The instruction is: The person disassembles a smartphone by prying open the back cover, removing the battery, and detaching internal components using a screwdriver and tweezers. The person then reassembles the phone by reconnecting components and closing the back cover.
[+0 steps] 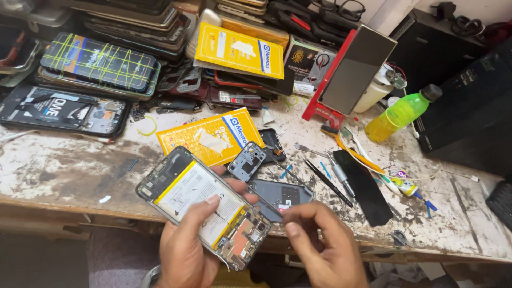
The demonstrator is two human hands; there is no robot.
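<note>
1. Two bare hands are seen from above at the near edge of a worn, paint-scratched white workbench.
2. An opened smartphone with its back cover removed, showing a white battery edged in yellow and exposed circuit boards, is held in the left hand. The thumb is laid across the battery and the fingers are wrapped underneath, so the phone is gripped over the near edge of the workbench.
3. The right hand is seen just beside the phone's lower end, its fingers curled narrowly together; whether something small is pinched between them cannot be told.
4. A dark grey plastic back cover is seen lying on the workbench just beyond the right hand.
5. A small grey camera frame piece is seen behind the phone, beside a flat yellow cardboard packet.
6. A metal screwdriver and a black flat strip are placed to the right of the cover.
7. A green plastic bottle with a dark cap is seen lying tilted towards the far right corner.
</note>
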